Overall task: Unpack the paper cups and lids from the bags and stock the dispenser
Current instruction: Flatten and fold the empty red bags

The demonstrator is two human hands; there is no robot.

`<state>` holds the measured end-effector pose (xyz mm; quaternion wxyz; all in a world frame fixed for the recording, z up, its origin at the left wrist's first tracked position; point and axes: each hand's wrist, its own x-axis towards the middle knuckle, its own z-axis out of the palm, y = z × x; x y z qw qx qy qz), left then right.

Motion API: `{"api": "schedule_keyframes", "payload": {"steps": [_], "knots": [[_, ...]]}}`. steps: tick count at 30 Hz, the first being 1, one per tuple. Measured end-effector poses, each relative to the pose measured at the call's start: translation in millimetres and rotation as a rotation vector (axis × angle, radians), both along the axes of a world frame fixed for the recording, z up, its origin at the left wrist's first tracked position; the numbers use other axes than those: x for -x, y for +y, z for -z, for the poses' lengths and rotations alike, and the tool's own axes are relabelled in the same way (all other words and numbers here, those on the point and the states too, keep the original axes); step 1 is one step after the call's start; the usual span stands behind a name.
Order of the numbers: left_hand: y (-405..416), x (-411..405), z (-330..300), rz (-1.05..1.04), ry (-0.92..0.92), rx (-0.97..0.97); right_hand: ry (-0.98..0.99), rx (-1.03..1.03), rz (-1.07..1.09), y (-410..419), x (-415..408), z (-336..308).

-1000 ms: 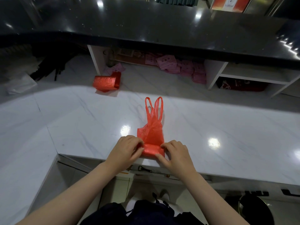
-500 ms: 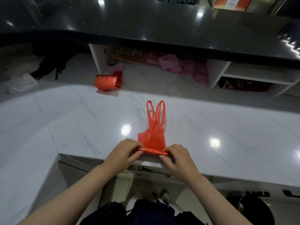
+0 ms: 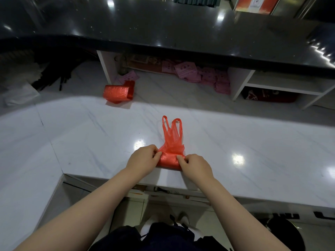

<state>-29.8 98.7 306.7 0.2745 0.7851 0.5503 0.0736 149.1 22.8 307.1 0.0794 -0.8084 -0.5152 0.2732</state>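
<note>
Red plastic bag (image 3: pixel 170 158) is pinched at its rolled near end between left hand (image 3: pixel 143 160) and right hand (image 3: pixel 196 167), both grips closed on it. Handles are laid away across the white table (image 3: pixel 253 142)

no text can be read (the pink slips (image 3: pixel 187 70) carry only blurred marks).

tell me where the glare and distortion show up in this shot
Head view: ceiling lights glare as white spots on the white counter, one just left of the red bag, and on the black top; wide-angle distortion bows the counter edges; the shelf area below the black top is dim; both hands look sharp.
</note>
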Motion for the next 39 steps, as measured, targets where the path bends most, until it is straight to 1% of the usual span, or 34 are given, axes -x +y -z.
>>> {"api": "schedule_keyframes", "payload": {"steps": [3, 5, 9, 12, 15, 20, 24, 28, 31, 35, 39], "knots": [[-1.1, -2.5, -0.5, -0.020, 0.004, -0.037, -0.028, 0.041, 0.016, 7.7, 1.3, -0.6], [-3.0, -2.7, -0.1, 0.000, 0.033, -0.097, -0.077, 0.036, 0.002, 9.7, 1.5, -4.9], [-0.1, 0.7, 1.7, -0.007, -0.038, -0.154, -0.060, -0.118, 0.033, 6.4, 1.1, -12.5], [-4.0, 0.5, 8.2, 0.098, -0.088, -0.208, -0.071, -0.226, -0.029, 1.0, 6.6, -8.9], [-6.6, 2.1, 15.3, 0.113, -0.152, -0.208, -0.063, -0.277, -0.041, -2.9, 6.6, -5.9], [-9.5, 15.9, 20.6, 0.193, -0.204, -0.248, -0.084, -0.298, -0.182, -14.4, -8.6, 4.7], [-14.9, 38.0, 23.8, 0.330, -0.168, -0.252, -0.100, -0.256, -0.365, -33.2, -22.0, 11.1], [-25.0, 53.9, 30.4, 0.433, -0.163, -0.243, -0.065, -0.277, -0.367, -47.0, -22.4, 17.8], [-30.7, 56.5, 30.2, 0.366, -0.187, -0.200, -0.027, -0.301, -0.336, -50.6, -19.6, 18.2], [-30.2, 48.4, 19.5, 0.211, -0.247, -0.071, 0.057, -0.280, -0.241, -44.8, -14.9, 9.3], [-21.1, 32.4, 10.1, 0.023, -0.203, 0.024, 0.066, -0.223, -0.126, -30.4, -9.2, 7.8]]}}
